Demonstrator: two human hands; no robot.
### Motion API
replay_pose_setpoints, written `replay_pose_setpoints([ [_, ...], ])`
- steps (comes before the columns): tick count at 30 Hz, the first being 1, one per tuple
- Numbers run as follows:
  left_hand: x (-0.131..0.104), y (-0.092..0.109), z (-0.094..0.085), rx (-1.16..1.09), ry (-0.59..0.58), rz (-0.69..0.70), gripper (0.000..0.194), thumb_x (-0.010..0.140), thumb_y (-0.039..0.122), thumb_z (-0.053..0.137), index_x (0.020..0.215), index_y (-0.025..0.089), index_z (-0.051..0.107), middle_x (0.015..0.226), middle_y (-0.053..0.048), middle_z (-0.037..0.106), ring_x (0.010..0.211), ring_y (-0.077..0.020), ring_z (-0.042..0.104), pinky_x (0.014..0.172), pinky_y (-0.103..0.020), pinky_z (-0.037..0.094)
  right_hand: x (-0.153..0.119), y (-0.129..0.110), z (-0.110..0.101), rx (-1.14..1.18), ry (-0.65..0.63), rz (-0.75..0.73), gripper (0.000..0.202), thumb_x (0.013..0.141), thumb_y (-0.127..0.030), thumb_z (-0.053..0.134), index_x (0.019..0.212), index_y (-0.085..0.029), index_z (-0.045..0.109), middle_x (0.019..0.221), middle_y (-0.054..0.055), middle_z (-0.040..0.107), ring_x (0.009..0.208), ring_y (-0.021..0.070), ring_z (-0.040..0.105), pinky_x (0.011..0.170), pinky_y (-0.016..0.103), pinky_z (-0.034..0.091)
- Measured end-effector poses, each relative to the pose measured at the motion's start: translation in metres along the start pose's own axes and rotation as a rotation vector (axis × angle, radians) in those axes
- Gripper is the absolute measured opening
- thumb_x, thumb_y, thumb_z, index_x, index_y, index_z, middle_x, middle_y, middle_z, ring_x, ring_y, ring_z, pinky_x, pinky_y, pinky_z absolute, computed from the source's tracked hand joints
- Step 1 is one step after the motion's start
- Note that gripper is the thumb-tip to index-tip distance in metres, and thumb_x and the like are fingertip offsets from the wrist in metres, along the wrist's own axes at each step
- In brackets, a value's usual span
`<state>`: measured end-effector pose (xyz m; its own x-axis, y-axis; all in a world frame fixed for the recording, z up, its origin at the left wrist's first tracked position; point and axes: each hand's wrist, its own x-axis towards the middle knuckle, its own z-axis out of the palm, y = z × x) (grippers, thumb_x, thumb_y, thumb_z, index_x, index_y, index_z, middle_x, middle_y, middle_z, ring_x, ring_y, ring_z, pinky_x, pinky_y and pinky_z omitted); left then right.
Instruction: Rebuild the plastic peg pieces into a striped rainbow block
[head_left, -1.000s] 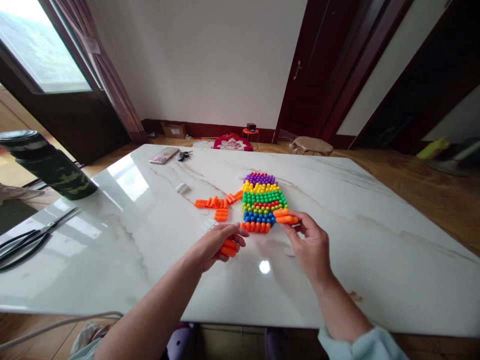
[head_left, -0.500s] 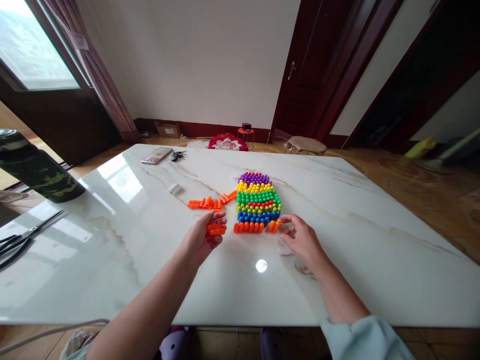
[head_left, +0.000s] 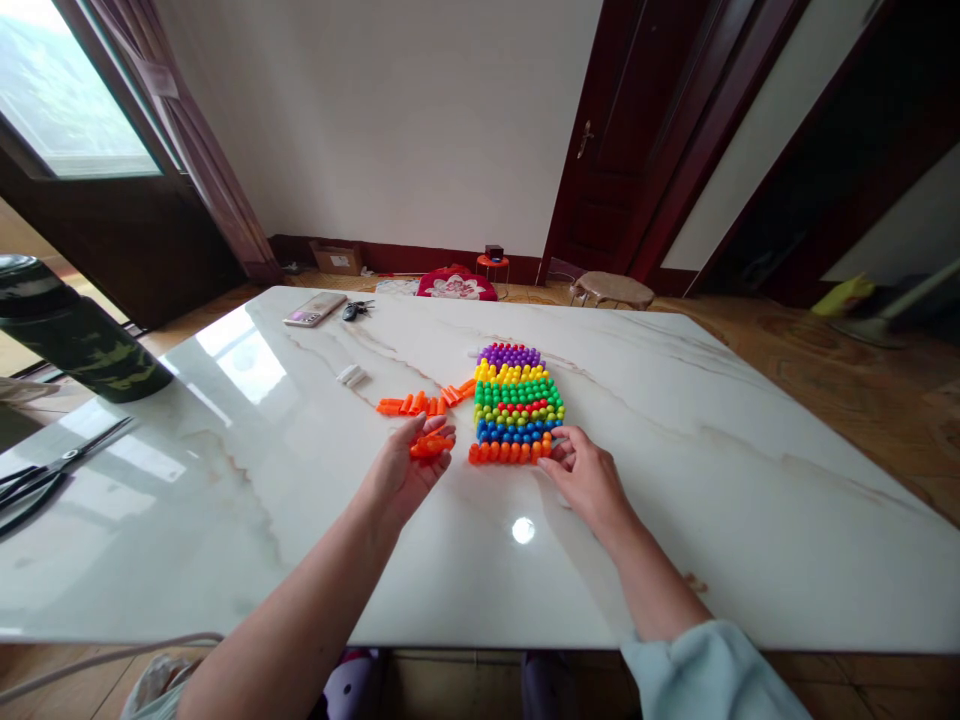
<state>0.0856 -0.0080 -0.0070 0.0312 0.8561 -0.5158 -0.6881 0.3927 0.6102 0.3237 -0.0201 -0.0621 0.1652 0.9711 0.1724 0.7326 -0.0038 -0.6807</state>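
Note:
Orange plastic pegs [head_left: 431, 444] lie in the cupped fingers of my left hand [head_left: 409, 465], its palm turned up. My right hand [head_left: 589, 475] has thumb and fingers closed around the right end of a row of orange pegs [head_left: 510, 453]; the fingers partly hide the end one. That row stands at the near edge of a block of round-headed pegs [head_left: 517, 393], banded blue, olive, green, yellow and purple, with some red ones. More orange pegs [head_left: 416, 404] lie loose beyond my left hand, left of the block.
White pieces [head_left: 351, 376] lie on the marble-patterned table [head_left: 300, 540]. A phone [head_left: 315, 310] and keys [head_left: 355, 311] are at the far left. Black scissors [head_left: 64, 462] and a camouflage flask [head_left: 82, 335] stand or lie along the left side.
My right hand has moved left, and the orange pegs at its fingers now meet the rest of the row, closing the gap. The pegs in my left hand have shifted in the palm.

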Motion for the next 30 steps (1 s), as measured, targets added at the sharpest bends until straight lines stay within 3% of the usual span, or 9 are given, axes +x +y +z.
replay_pose_setpoints([
  [5,-0.001,0.001,0.001,-0.048,0.006,0.017,0.012,0.088,0.015,0.05,0.091,0.01,0.061,0.086,-0.013,0.065,0.072,-0.0151,0.065,0.054,-0.02,0.058,-0.002,-0.003,0.002,-0.04,0.002,0.018,0.036,0.072,-0.026,0.065,0.106,-0.021,0.054,0.07,-0.004,0.066,0.066,0.0166,0.064,0.066,0.028,0.046],
  [11,0.0,-0.002,0.001,-0.138,-0.07,-0.011,0.015,0.084,0.012,0.052,0.096,0.009,0.061,0.088,-0.014,0.064,0.08,-0.0185,0.067,0.066,-0.027,0.061,-0.002,-0.007,0.01,-0.061,0.052,0.017,0.043,0.073,-0.023,0.062,0.114,-0.019,0.049,0.071,-0.003,0.067,0.069,0.0181,0.065,0.068,0.028,0.045],
  [14,-0.001,-0.002,0.001,-0.18,-0.095,-0.002,0.02,0.083,0.013,0.053,0.101,0.008,0.06,0.092,-0.014,0.065,0.085,-0.0209,0.068,0.072,-0.032,0.062,-0.003,-0.009,0.006,-0.096,0.051,0.03,0.05,0.073,-0.024,0.063,0.12,-0.018,0.046,0.07,-0.004,0.066,0.07,0.0189,0.065,0.067,0.028,0.045],
  [17,-0.002,0.0,0.001,-0.199,-0.165,-0.002,0.023,0.085,0.017,0.053,0.105,0.006,0.059,0.097,-0.017,0.066,0.092,-0.0239,0.068,0.079,-0.034,0.06,-0.008,-0.016,-0.004,-0.124,0.077,0.042,0.041,0.075,-0.029,0.065,0.113,-0.021,0.053,0.066,-0.004,0.064,0.066,0.0188,0.062,0.063,0.028,0.044],
  [21,-0.005,0.0,0.003,-0.181,-0.365,-0.066,0.034,0.088,0.028,0.054,0.112,0.005,0.059,0.104,-0.019,0.067,0.102,-0.0262,0.066,0.088,-0.037,0.057,-0.021,-0.039,-0.008,0.124,0.182,-0.189,0.02,0.086,-0.035,0.059,0.101,-0.022,0.061,0.077,0.0,0.065,0.061,0.0136,0.058,0.063,0.027,0.048],
  [25,-0.012,-0.007,0.006,-0.053,-0.553,-0.117,0.04,0.085,0.037,0.06,0.112,0.008,0.063,0.11,-0.017,0.067,0.109,-0.0263,0.062,0.096,-0.037,0.052,-0.031,-0.063,0.003,0.279,0.157,-0.463,0.033,0.09,-0.03,0.056,0.122,-0.024,0.057,0.112,0.008,0.061,0.069,0.0125,0.059,0.069,0.029,0.052],
  [27,-0.017,-0.011,0.007,0.043,-0.614,-0.107,0.034,0.081,0.028,0.066,0.109,0.008,0.065,0.11,-0.015,0.067,0.111,-0.0242,0.061,0.098,-0.032,0.049,-0.033,-0.07,0.006,0.311,0.138,-0.518,0.036,0.092,-0.026,0.054,0.128,-0.026,0.054,0.119,0.009,0.058,0.08,0.0145,0.061,0.075,0.03,0.053],
  [30,-0.021,-0.016,0.005,0.228,-0.657,-0.061,0.03,0.075,0.013,0.072,0.105,0.011,0.069,0.107,-0.01,0.069,0.109,-0.0195,0.062,0.099,-0.026,0.046,-0.034,-0.075,0.004,0.356,0.13,-0.526,0.028,0.092,-0.023,0.053,0.119,-0.025,0.061,0.111,0.007,0.062,0.091,0.0169,0.061,0.077,0.03,0.052],
])
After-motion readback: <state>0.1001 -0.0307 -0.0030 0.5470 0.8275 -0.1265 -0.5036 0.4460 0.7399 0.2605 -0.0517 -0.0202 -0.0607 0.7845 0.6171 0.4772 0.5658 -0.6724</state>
